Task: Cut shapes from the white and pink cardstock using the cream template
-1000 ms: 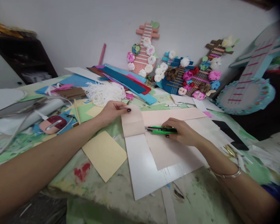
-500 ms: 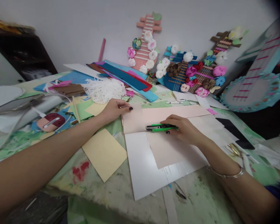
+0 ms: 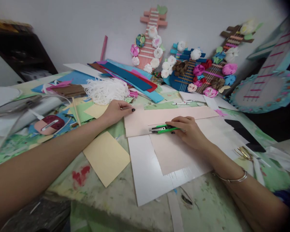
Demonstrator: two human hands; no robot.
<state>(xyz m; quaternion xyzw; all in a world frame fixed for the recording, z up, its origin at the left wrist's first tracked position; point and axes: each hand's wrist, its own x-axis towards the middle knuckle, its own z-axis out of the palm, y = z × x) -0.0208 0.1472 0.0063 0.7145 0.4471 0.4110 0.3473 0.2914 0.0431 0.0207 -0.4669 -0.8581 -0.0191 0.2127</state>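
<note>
The one green snap-off knife (image 3: 160, 129) is gripped in the right hand (image 3: 192, 132) above the one white board (image 3: 145, 167). Near the board's far left corner, the left hand (image 3: 119, 112) pinches pale pink paper (image 3: 135, 125). One yellow square sheet (image 3: 106, 159) lies left of the board; three flower-trimmed lutes (image 3: 188, 73) stand beyond it.

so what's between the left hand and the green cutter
In the head view, pale pink paper lies between the left hand and the green cutter.
</note>
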